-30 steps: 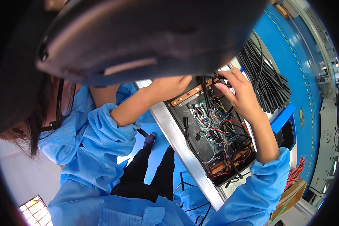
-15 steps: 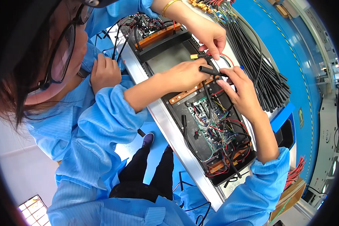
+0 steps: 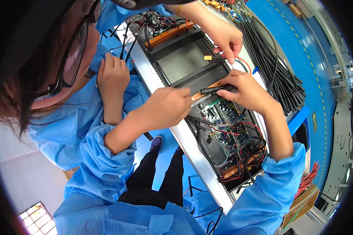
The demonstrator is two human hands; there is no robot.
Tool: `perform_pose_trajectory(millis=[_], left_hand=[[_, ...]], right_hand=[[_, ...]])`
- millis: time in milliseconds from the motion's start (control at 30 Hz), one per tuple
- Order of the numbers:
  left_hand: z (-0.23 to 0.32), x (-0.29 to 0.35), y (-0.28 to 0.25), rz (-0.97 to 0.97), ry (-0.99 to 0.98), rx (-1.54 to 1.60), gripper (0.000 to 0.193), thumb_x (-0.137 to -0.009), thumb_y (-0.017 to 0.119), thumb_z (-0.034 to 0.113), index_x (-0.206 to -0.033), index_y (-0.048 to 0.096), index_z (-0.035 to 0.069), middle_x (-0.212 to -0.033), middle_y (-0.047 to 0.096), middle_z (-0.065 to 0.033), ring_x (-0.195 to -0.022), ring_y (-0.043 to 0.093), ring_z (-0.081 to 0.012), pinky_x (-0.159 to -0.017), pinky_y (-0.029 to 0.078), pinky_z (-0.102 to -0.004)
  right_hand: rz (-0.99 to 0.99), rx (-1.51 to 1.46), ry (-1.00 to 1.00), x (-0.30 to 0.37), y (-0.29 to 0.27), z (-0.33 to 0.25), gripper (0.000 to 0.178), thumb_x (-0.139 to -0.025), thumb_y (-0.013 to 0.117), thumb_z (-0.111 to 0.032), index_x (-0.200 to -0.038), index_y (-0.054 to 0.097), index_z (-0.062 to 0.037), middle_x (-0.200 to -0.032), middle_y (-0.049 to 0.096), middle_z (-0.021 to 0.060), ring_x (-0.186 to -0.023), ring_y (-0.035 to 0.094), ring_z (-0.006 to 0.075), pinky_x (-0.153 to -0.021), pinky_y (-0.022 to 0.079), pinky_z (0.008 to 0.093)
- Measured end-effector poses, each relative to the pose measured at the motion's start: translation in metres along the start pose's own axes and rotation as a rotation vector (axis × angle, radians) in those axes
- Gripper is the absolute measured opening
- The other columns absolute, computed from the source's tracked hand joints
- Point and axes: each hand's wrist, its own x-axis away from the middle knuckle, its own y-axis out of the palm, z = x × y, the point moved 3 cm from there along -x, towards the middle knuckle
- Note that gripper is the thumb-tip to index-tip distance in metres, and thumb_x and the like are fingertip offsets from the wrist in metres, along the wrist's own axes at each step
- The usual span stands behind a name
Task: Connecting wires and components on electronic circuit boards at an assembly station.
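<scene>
My right hand (image 3: 245, 91) pinches a black cable (image 3: 211, 90) whose thick, round connector end points left, over the orange-brown strip (image 3: 208, 89) of a wired black panel. My left hand (image 3: 168, 106) is over the panel's near metal edge, fingers curled and smeared by motion; whether it holds anything is unclear. Below both hands lies a green circuit board (image 3: 215, 111) with many thin coloured wires. A co-worker's hand (image 3: 225, 41) above mine grips a lead with a yellow connector (image 3: 208, 57) and red and black wires.
The co-worker's other hand (image 3: 113, 74) is held near their chest at left. A thick bundle of black cables (image 3: 280, 84) lies on the right. Another wired board (image 3: 155, 21) sits at the far end. Red wires (image 3: 308, 180) stick up near a cardboard box (image 3: 302, 203).
My left hand has moved left and toward me, away from the cable connector. My right hand, still on the cable, has lowered slightly. The co-worker's upper hand has shifted slightly right.
</scene>
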Motion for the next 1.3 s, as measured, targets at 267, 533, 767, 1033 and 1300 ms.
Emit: perform_pose_trajectory(millis=[267, 533, 767, 1033, 1300], left_hand=[[0.009, -0.044, 0.023, 0.565, 0.162, 0.029, 0.01, -0.072, 0.06, 0.011, -0.077, 0.054, 0.006, -0.073, 0.047, -0.0069, -0.068, 0.048, -0.0218, -0.067, 0.038, -0.0314], [0.011, -0.063, 0.052, 0.581, 0.179, -0.088, 0.019, -0.068, 0.063, 0.007, -0.084, 0.053, 0.005, -0.079, 0.047, -0.0073, -0.066, 0.044, -0.0206, -0.065, 0.036, -0.03], [0.015, -0.062, 0.057, 0.589, 0.165, -0.041, 0.015, -0.067, 0.064, 0.006, -0.079, 0.055, 0.004, -0.075, 0.047, -0.0065, -0.065, 0.044, -0.0196, -0.064, 0.036, -0.0291], [0.007, -0.07, 0.055, 0.474, 0.006, 0.349, 0.015, -0.068, 0.065, 0.007, -0.08, 0.056, 0.005, -0.073, 0.047, -0.0042, -0.065, 0.045, -0.0176, -0.061, 0.036, -0.0292], [0.012, -0.074, 0.061, 0.44, 0.014, 0.196, 0.022, -0.068, 0.067, 0.007, -0.086, 0.055, 0.005, -0.072, 0.047, -0.0031, -0.062, 0.045, -0.0183, -0.058, 0.036, -0.0298]], right_hand=[[-0.168, 0.062, 0.018, -0.011, 0.002, -0.006, 0.02, -0.07, 0.066, -0.013, -0.082, 0.064, 0.0027, -0.08, 0.06, 0.0142, -0.072, 0.055, 0.0267, -0.067, 0.045, 0.0335], [-0.076, 0.002, 0.127, -0.005, 0.016, 0.008, 0.021, -0.068, 0.068, -0.01, -0.084, 0.063, 0.0024, -0.08, 0.064, 0.0146, -0.067, 0.057, 0.0275, -0.066, 0.046, 0.0341], [0.04, -0.037, 0.013, 0.0, 0.021, 0.021, 0.026, -0.072, 0.066, -0.021, -0.08, 0.063, 0.0035, -0.072, 0.063, 0.0167, -0.065, 0.058, 0.0328, -0.063, 0.047, 0.0376], [0.057, -0.043, 0.241, 0.002, 0.022, 0.016, 0.024, -0.078, 0.061, -0.021, -0.079, 0.061, 0.0028, -0.07, 0.062, 0.0161, -0.063, 0.057, 0.0314, -0.062, 0.046, 0.0375], [0.162, -0.233, 0.228, 0.01, 0.027, 0.021, 0.023, -0.082, 0.057, -0.021, -0.08, 0.058, 0.0021, -0.07, 0.061, 0.0153, -0.062, 0.056, 0.0302, -0.06, 0.045, 0.0369]])
